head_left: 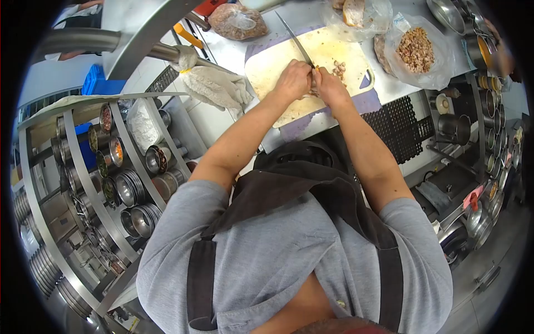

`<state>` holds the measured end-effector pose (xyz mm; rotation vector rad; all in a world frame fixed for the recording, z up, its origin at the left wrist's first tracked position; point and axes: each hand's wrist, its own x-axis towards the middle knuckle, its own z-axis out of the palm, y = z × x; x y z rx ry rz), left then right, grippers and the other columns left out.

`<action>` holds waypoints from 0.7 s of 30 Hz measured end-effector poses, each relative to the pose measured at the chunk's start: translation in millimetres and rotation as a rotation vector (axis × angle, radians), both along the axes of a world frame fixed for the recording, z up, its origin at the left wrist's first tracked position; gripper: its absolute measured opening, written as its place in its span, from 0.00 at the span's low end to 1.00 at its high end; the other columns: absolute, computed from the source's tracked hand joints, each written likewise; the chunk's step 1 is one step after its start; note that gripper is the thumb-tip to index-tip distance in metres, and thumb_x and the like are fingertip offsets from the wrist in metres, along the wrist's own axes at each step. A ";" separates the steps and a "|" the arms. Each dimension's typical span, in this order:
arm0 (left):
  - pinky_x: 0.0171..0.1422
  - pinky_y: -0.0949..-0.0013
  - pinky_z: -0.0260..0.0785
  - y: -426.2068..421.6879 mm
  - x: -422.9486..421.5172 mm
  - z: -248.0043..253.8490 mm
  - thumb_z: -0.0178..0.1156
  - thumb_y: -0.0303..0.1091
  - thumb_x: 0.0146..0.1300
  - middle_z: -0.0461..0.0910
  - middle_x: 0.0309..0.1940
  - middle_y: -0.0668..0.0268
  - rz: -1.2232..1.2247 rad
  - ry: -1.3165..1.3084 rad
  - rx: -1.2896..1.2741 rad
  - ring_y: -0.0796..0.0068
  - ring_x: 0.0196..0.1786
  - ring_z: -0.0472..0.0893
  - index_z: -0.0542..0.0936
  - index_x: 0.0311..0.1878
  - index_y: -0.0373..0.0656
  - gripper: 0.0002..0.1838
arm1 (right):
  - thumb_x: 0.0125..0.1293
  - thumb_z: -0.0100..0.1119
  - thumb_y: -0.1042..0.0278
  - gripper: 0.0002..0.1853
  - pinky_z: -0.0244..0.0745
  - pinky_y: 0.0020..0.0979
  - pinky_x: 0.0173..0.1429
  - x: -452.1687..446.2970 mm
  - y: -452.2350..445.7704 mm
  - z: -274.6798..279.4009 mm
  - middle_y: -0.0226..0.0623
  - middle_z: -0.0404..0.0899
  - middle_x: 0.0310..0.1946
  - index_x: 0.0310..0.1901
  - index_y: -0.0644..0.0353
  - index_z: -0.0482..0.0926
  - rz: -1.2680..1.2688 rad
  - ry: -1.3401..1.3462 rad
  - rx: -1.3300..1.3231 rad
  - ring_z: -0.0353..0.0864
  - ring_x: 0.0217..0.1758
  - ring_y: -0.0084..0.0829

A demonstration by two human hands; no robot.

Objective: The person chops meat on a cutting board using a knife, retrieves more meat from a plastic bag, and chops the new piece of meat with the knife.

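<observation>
A knife [298,44] points away over a white cutting board [267,72], its blade reaching past the far edge. My right hand [332,89] is closed around its handle, near the middle of the board. Right beside it, my left hand [295,80] is closed, with its fingers bent close to the knife; what they grip is hidden. Small chopped brownish pieces [339,70], perhaps meat, lie on the board just beyond my right hand. Some of the same colour shows under my fingers.
A plastic bag of chopped pieces [416,50] stands right of the board. Another bag with larger chunks [354,12] lies behind. A tied bag [238,21] sits at the back left. A cloth [214,86] hangs at left, above shelves of metal bowls [130,186].
</observation>
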<state>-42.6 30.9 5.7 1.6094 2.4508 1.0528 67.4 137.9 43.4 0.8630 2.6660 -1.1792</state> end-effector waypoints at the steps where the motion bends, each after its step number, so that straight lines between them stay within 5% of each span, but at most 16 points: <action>1: 0.49 0.55 0.71 -2.2 -0.8 -0.5 0.59 0.25 0.55 0.80 0.31 0.54 0.002 0.013 0.008 0.50 0.38 0.77 0.79 0.28 0.38 0.03 | 0.78 0.37 0.49 0.22 0.72 0.55 0.51 -2.2 0.5 3.6 0.62 0.81 0.38 0.49 0.60 0.74 -0.009 -0.012 -0.001 0.80 0.45 0.60; 9: 0.55 0.55 0.72 -16.0 -7.8 8.2 0.59 0.31 0.59 0.83 0.38 0.54 0.065 -0.142 -0.129 0.51 0.44 0.80 0.84 0.40 0.37 0.10 | 0.77 0.39 0.49 0.23 0.70 0.56 0.50 59.8 7.4 17.8 0.62 0.80 0.38 0.48 0.63 0.74 -0.078 -0.053 -0.109 0.78 0.47 0.62; 15: 0.54 0.55 0.72 -11.5 -6.9 19.1 0.59 0.31 0.59 0.83 0.36 0.52 0.024 -0.124 -0.308 0.51 0.44 0.80 0.84 0.38 0.36 0.09 | 0.78 0.39 0.50 0.22 0.70 0.56 0.50 84.8 0.7 32.2 0.63 0.79 0.38 0.48 0.63 0.73 0.048 -0.038 -0.025 0.77 0.47 0.63; 21: 0.54 0.56 0.71 -10.4 -5.7 3.0 0.59 0.28 0.57 0.82 0.32 0.54 -0.029 -0.032 -0.176 0.50 0.41 0.78 0.81 0.32 0.37 0.05 | 0.78 0.39 0.51 0.22 0.70 0.56 0.50 75.9 10.6 24.9 0.64 0.80 0.38 0.50 0.64 0.73 0.150 -0.096 -0.049 0.78 0.46 0.63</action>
